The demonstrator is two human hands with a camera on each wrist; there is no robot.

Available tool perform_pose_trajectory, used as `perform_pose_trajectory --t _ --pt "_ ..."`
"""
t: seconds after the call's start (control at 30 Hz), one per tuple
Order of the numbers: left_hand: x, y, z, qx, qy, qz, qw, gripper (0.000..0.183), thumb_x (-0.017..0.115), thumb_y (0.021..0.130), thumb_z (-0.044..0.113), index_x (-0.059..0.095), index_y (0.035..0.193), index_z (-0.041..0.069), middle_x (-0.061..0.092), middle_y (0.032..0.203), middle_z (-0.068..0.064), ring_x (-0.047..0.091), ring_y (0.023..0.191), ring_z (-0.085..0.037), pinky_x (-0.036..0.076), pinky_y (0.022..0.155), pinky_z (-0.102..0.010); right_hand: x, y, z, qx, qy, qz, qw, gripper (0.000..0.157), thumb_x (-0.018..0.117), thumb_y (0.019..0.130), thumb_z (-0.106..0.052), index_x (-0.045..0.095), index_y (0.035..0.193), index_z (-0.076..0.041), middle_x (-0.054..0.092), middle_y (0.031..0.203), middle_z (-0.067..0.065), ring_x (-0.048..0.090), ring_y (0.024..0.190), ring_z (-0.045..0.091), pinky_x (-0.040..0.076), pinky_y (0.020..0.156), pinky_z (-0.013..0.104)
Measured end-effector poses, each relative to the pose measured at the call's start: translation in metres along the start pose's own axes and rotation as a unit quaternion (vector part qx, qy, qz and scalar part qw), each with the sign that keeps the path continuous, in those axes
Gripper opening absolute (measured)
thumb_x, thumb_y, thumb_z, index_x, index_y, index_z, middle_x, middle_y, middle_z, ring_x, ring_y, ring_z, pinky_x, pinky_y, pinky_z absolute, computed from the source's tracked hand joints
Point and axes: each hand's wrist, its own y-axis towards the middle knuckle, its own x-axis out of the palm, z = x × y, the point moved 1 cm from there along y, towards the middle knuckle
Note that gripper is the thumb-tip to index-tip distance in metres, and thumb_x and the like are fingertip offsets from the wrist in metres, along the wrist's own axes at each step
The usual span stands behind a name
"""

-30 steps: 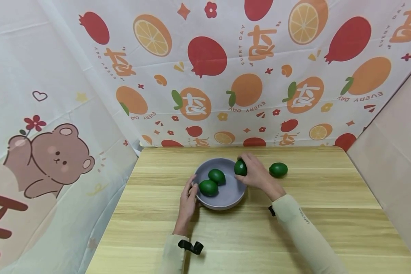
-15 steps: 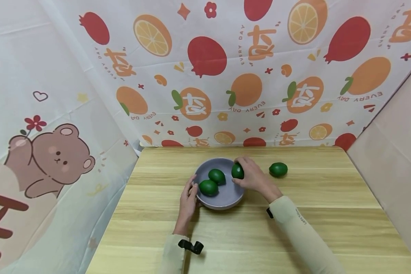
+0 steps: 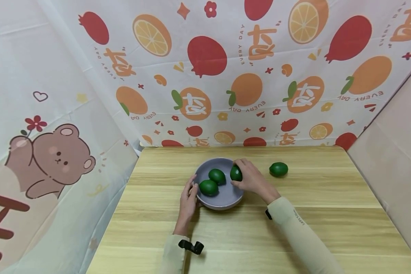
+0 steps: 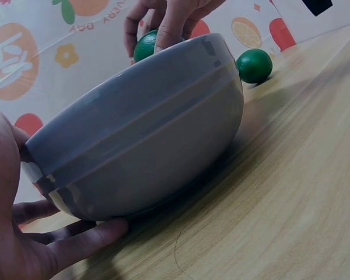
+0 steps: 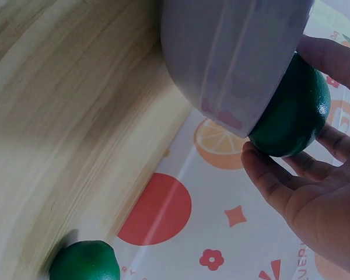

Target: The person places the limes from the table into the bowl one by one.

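A grey bowl (image 3: 226, 196) stands on the wooden table with two green limes inside, one lime (image 3: 208, 187) near the left wall and another lime (image 3: 217, 176) just behind it. My left hand (image 3: 188, 199) grips the bowl's left side; in the left wrist view its thumb is at the rim and its fingers are low against the base. At the bowl's right rim, my right hand (image 3: 251, 177) holds a third lime (image 5: 297, 108) between thumb and fingers, partly hidden by the bowl wall in the right wrist view.
One more lime (image 3: 278, 169) lies on the table (image 3: 315, 213) to the right of the bowl. Behind the table's back edge hangs a fruit-print cloth (image 3: 212, 102). A cloth with a bear (image 3: 59, 160) hangs on the left.
My right hand has moved a little left and toward me with its lime, further over the bowl's inside. The left hand and bowl stay in place.
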Motion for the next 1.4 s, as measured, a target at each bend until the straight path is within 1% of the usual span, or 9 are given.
perform_pose_trajectory --t 0.23,0.47,0.67,0.87,1.0,1.1,1.23,1.3,1.4 --pt "0.000 0.001 -0.002 -0.003 -0.006 -0.001 1.0000 0.044 0.046 0.109 0.038 0.047 0.152 0.030 0.035 0.163 -0.016 0.060 0.120 -0.040 0.062 0.071 -0.034 0.004 -0.001 -0.002 0.000 -0.001 0.000 1.000 0.065 0.083 0.085 -0.028 0.053 0.140 -0.010 0.052 0.140 0.015 0.054 0.122 0.031 0.052 0.104 0.051" --pt "0.000 0.001 -0.002 -0.002 0.001 0.005 1.0000 0.043 0.045 0.109 0.036 0.047 0.152 0.031 0.035 0.163 -0.016 0.055 0.128 -0.041 0.062 0.076 -0.035 0.007 -0.001 -0.005 -0.001 0.001 0.000 1.000 0.066 0.083 0.085 -0.028 0.053 0.141 -0.010 0.052 0.141 0.015 0.054 0.122 0.030 0.053 0.104 0.051" --pt "0.000 0.002 -0.001 -0.002 -0.005 0.000 1.0000 0.043 0.046 0.109 0.036 0.047 0.152 0.030 0.032 0.165 -0.014 0.056 0.126 -0.041 0.062 0.073 -0.035 0.008 -0.002 -0.006 -0.002 0.007 0.005 1.000 0.065 0.083 0.085 -0.026 0.053 0.141 -0.010 0.053 0.140 0.014 0.054 0.122 0.031 0.052 0.103 0.052" --pt "0.000 0.001 -0.001 0.000 -0.005 0.002 1.0000 0.043 0.045 0.110 0.035 0.047 0.152 0.029 0.031 0.166 -0.014 0.055 0.129 -0.040 0.061 0.075 -0.034 0.011 -0.002 -0.007 -0.014 -0.012 0.011 1.000 0.065 0.084 0.084 -0.026 0.055 0.139 -0.010 0.055 0.139 0.014 0.055 0.121 0.031 0.052 0.103 0.051" --pt "0.000 0.000 0.001 -0.003 -0.005 0.001 1.0000 0.044 0.045 0.110 0.035 0.046 0.153 0.030 0.030 0.165 -0.016 0.055 0.129 -0.041 0.062 0.075 -0.035 0.013 -0.002 -0.007 -0.021 -0.020 0.011 1.000 0.065 0.085 0.083 -0.025 0.055 0.139 -0.009 0.055 0.138 0.015 0.055 0.121 0.032 0.051 0.104 0.050" --pt "0.000 0.000 0.003 -0.010 -0.013 -0.004 0.9999 0.043 0.045 0.110 0.033 0.046 0.153 0.029 0.029 0.166 -0.016 0.054 0.128 -0.042 0.062 0.076 -0.038 0.015 -0.001 -0.006 -0.027 -0.027 0.011 0.999 0.065 0.086 0.082 -0.025 0.056 0.138 -0.009 0.056 0.139 0.015 0.055 0.123 0.033 0.050 0.106 0.052" --pt "-0.002 0.001 0.009 -0.015 -0.011 -0.012 0.9997 0.043 0.045 0.110 0.026 0.046 0.153 0.023 0.028 0.167 -0.014 0.047 0.138 -0.043 0.060 0.087 -0.045 0.018 0.000 -0.005 -0.031 -0.036 0.007 0.999 0.065 0.086 0.082 -0.026 0.056 0.138 -0.009 0.056 0.141 0.015 0.055 0.125 0.034 0.048 0.109 0.054" --pt "-0.002 0.002 0.010 -0.015 -0.003 -0.013 0.9998 0.043 0.044 0.110 0.023 0.047 0.153 0.020 0.029 0.167 -0.013 0.041 0.144 -0.043 0.056 0.096 -0.048 0.018 0.000 -0.005 -0.030 -0.040 0.002 0.999 0.065 0.086 0.082 -0.026 0.056 0.137 -0.010 0.056 0.141 0.014 0.055 0.126 0.034 0.046 0.110 0.054" --pt "-0.002 0.002 0.008 -0.014 0.003 -0.011 0.9998 0.043 0.044 0.110 0.025 0.046 0.153 0.023 0.029 0.167 -0.014 0.038 0.146 -0.042 0.054 0.099 -0.049 0.019 0.000 -0.005 -0.026 -0.051 -0.007 0.998 0.064 0.086 0.082 -0.027 0.056 0.136 -0.012 0.056 0.142 0.013 0.055 0.126 0.033 0.044 0.112 0.053"
